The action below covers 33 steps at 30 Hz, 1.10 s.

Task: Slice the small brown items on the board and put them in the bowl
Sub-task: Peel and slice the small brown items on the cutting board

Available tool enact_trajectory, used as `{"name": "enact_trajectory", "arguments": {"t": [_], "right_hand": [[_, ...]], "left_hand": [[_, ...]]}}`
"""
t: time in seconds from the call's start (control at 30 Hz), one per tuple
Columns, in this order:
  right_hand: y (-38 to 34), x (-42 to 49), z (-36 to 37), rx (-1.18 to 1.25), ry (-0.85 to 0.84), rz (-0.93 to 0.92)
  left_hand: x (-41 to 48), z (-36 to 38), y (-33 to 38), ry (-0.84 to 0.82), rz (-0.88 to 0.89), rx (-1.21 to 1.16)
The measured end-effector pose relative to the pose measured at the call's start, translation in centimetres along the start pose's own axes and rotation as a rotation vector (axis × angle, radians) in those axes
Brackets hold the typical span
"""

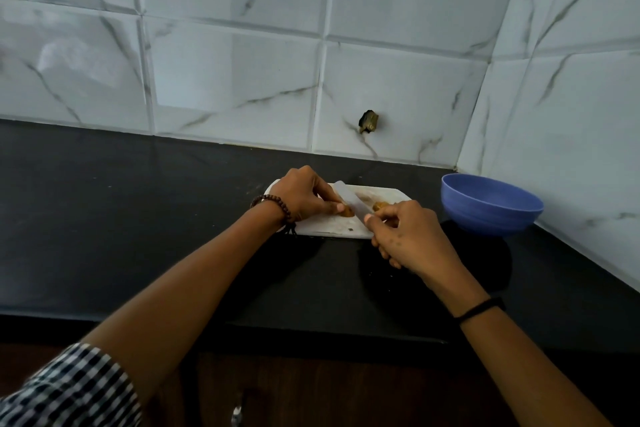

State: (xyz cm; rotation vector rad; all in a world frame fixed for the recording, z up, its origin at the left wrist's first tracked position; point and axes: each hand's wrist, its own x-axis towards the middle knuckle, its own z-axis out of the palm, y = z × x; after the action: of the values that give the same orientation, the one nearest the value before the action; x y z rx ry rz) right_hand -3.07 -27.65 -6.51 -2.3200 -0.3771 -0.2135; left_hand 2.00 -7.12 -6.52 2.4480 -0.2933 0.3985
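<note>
We are mid-slice on the white rectangular cutting board, which lies on the black stone countertop. Our left hand pinches a small brown oblong item between curled fingertips and thumb, pinning it to the board. Our right hand is wrapped round the handle of a pale white-bladed knife, whose blade slants down beside the item, very near the left thumb. A second brown piece sits on the board just beyond the right knuckles. The round blue plastic bowl stands to the right, apart from the board; we cannot see what is in it.

To cut well, we judge that we should tuck the left fingertips back from the edge, since so small a thing leaves little room and may roll or slip. We keep the blade upright, press straight down with light force, and hold the board steady. Slices then go right, to the bowl.
</note>
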Motion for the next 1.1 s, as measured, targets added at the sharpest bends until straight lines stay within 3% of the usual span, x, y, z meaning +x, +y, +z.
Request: {"name": "enact_trajectory", "arguments": {"t": [0.63, 1.1], "right_hand": [[-0.5, 0.4, 0.9, -0.219, 0.07, -0.073], [-1.6, 1.3, 0.7, -0.389, 0.002, -0.073]], "left_hand": [[-0.1, 0.0, 0.4, -0.029, -0.018, -0.053], [0.3, 0.3, -0.1, -0.017, -0.001, -0.06]]}}
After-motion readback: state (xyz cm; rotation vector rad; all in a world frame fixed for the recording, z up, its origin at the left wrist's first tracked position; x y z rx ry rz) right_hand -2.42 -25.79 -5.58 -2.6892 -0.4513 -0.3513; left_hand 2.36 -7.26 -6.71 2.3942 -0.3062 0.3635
